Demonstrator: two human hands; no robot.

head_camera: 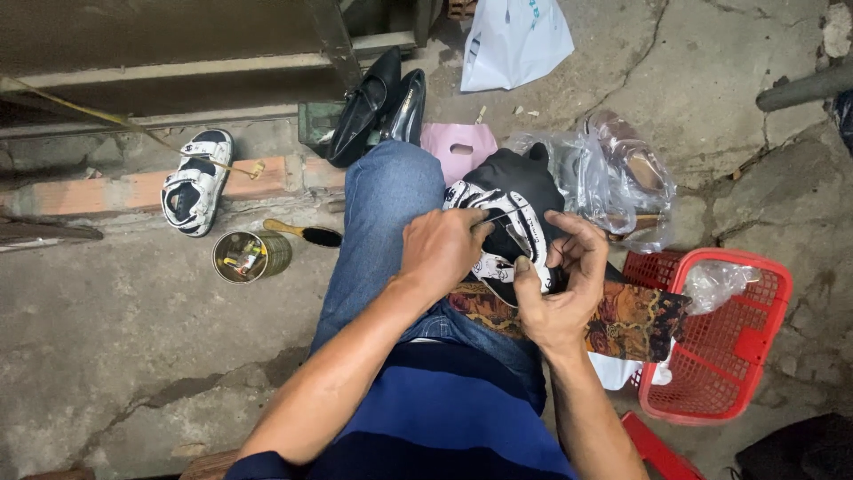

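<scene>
Much of the black-and-white sandal [508, 222] was hidden behind both hands, and any tool between the fingers could not be made out. It lay on the lap, over a patterned cloth [635, 322]. The left hand [442, 249] gripped its left edge, knuckles up; the right hand [558, 289] curled around its near right side, fingers pinched on a strap.

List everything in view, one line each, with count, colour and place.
Black-and-white strapped sandal: one, on the lap, held by both hands.
Matching sandal: one, on the brick ledge, left.
Black leather shoes: two, top centre.
Round metal tin: one, brassy, on the concrete floor.
Wooden-handled brush: one, beside the tin.
Red plastic basket: one, right.
Clear plastic bags: crumpled, behind the held sandal.
White bag: one, top.
Patterned cloth: one, on the lap.
Left hand; right hand.
</scene>
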